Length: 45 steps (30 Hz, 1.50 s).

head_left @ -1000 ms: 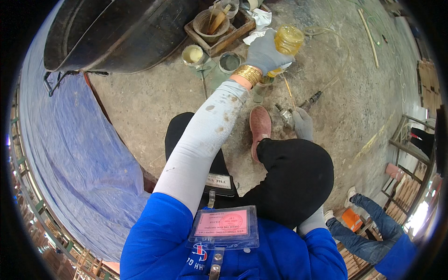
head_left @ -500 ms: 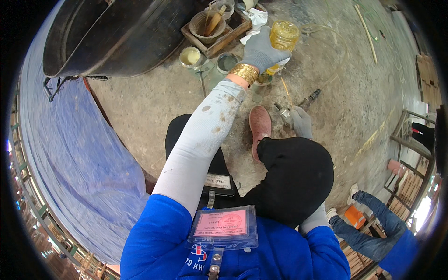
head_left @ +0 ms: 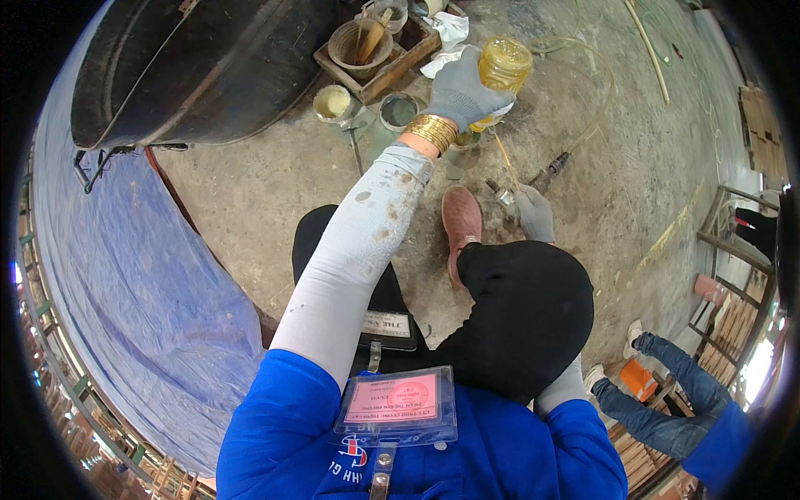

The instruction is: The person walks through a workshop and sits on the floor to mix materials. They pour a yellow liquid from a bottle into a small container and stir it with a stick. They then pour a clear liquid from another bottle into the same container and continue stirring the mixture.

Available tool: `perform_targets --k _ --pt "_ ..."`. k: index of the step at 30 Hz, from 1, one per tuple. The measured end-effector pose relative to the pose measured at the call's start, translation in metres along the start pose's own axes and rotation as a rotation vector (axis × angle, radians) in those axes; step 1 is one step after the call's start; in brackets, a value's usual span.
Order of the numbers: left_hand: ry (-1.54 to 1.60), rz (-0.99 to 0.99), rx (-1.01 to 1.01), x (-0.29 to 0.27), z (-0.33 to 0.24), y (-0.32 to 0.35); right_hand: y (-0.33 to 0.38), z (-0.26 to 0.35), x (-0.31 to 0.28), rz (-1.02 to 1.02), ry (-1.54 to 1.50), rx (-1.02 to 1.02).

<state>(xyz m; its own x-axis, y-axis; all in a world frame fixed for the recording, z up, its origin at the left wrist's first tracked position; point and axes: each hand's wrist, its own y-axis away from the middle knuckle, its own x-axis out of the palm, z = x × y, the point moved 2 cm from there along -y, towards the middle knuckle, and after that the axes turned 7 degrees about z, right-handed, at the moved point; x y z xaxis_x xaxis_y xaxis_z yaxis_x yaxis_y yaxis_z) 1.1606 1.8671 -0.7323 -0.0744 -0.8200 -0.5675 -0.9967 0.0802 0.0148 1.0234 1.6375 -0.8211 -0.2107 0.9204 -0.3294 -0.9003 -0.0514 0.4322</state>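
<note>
My left hand, in a grey glove, is closed around a clear plastic bottle of yellow liquid. The bottle is tipped, with its neck end low above a small cup; my hand and the bottle partly cover this cup. My gloved right hand is closed on the lower end of a thin wooden stick, whose other end points toward the cup. Beside my right hand a metal tool with a dark handle lies on the floor. Whether liquid is flowing cannot be made out.
Left of the cup stand a tub of dark grey paste and a tub of pale yellow paste. Behind them is a wooden tray with a bowl. A large dark vessel stands left; another person's legs are at right.
The view has shifted slightly. Both hands keep their grips, and the bottle stays tipped over the cup.
</note>
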Motion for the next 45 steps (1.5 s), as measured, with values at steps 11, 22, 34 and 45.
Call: perform_targets --k 11,22,34,45 --pt "0.061 -0.058 0.043 0.005 0.005 -0.001 0.0 0.004 -0.001 -0.019 0.197 -0.249" --pt "0.066 0.026 0.237 0.002 -0.007 0.005 -0.003 -0.005 0.001 0.001 0.492 -0.483" --pt "0.238 0.112 0.308 0.005 -0.011 0.011 -0.005 -0.009 0.003 -0.217 0.774 -0.768" --pt "0.297 0.158 0.227 0.003 -0.009 0.006 -0.002 -0.01 -0.001 -0.147 0.774 -0.735"
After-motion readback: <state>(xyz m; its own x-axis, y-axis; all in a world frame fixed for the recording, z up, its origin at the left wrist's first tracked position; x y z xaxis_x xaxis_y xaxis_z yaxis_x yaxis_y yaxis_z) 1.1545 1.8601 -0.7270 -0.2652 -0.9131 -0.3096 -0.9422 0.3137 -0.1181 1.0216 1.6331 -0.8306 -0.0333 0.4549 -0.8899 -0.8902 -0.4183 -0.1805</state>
